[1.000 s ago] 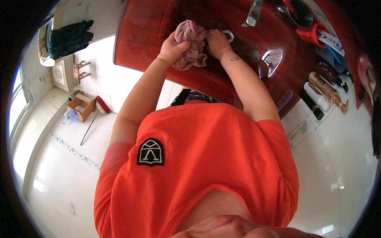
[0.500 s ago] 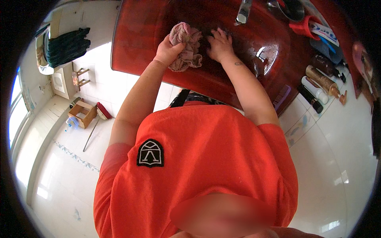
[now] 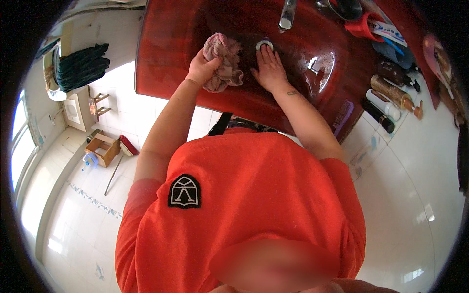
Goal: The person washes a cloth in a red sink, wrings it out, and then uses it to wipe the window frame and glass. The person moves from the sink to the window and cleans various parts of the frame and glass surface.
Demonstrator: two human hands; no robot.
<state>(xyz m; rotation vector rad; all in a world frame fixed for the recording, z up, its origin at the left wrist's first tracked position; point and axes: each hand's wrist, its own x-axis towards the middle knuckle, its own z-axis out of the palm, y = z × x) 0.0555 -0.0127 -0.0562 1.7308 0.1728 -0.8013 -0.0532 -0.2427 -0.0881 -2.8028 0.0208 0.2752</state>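
A crumpled pinkish-grey cloth (image 3: 223,66) is bunched in my left hand (image 3: 202,70), which grips it on its left side over the left part of a glossy red sink (image 3: 166,53). My right hand (image 3: 271,71) lies palm down inside the basin with fingers stretched out. Its fingertips rest at the round metal drain (image 3: 265,45), covering part of it. Above the drain, at the far side, a metal faucet (image 3: 287,18) points toward the basin. Wet, shiny patches show on the basin to the right of my right hand.
Along the right side stand a red cup (image 3: 359,27) with a toothpaste tube (image 3: 388,31), a gold pump bottle (image 3: 391,90), a white bottle (image 3: 383,103) and a black one (image 3: 377,115). At the left are a dark green towel (image 3: 83,66) and a wooden box (image 3: 102,149).
My right hand has flattened at the drain, whose metal ring now shows. My left hand and the cloth have shifted slightly left and nearer. The view has shifted a little.
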